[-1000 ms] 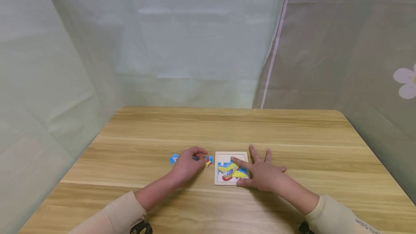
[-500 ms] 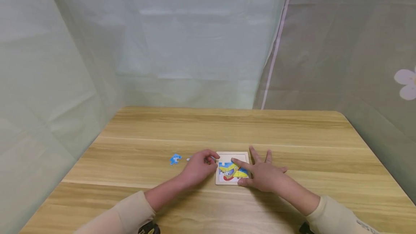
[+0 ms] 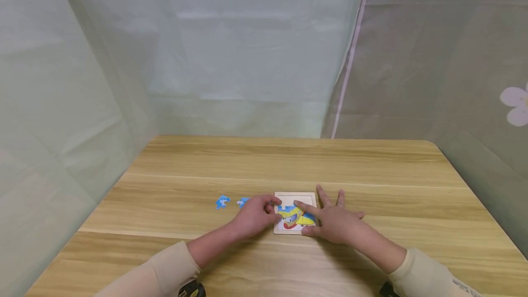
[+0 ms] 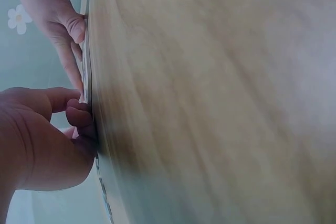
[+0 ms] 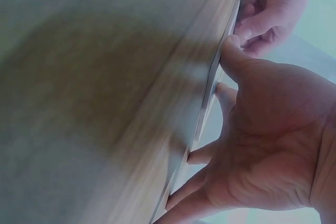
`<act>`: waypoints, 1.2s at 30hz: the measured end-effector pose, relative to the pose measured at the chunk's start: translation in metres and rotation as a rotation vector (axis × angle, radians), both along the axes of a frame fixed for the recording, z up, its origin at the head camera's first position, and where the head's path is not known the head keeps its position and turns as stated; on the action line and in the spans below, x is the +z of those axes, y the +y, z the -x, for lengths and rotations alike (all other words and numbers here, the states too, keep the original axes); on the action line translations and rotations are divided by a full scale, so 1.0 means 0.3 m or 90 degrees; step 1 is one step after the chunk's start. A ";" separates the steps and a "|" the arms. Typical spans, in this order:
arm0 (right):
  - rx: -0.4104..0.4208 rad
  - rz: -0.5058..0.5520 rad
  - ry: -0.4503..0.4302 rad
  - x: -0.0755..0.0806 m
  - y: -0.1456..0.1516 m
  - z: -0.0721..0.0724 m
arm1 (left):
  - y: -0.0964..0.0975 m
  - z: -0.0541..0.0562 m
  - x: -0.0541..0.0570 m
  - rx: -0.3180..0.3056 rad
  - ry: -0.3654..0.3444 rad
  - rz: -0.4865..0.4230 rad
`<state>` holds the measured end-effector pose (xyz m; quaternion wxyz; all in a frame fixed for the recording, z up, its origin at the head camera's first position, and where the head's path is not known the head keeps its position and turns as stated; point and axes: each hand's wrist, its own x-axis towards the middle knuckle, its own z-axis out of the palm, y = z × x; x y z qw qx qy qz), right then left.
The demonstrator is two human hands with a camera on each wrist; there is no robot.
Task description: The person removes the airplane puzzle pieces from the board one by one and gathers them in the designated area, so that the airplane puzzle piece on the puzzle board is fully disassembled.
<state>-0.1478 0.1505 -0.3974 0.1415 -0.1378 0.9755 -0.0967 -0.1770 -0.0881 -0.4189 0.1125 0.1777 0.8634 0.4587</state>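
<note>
A square wooden puzzle tray lies on the table, partly filled with a yellow airplane picture on blue. At its left side my left hand has thumb and index finger bent over the rim, pinching a puzzle piece that the fingers mostly hide. The curled fingers of that left hand sit low in the left wrist view. My right hand spreads its fingers at the tray's right side, index fingertip on the picture and thumb on the lower rim. In the right wrist view this right hand braces the tray.
Two loose blue puzzle pieces lie left of the tray: one piece farther out, another piece beside the left hand. The wooden table reaches back to a hanging pale cloth.
My left hand has moved right, from loose pieces to the tray's left rim. The red and yellow piece beside the tray is out of sight. My right hand has stayed put.
</note>
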 end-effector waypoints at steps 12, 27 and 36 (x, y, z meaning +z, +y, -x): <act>-0.002 -0.002 -0.007 -0.005 -0.001 0.007 | 0.003 -0.005 0.007 -0.004 0.001 0.006; -0.009 0.003 -0.010 0.001 -0.007 0.000 | 0.009 -0.003 0.002 0.033 0.008 -0.010; -0.009 0.004 -0.011 -0.002 -0.009 0.003 | 0.011 -0.008 -0.003 0.042 0.037 -0.020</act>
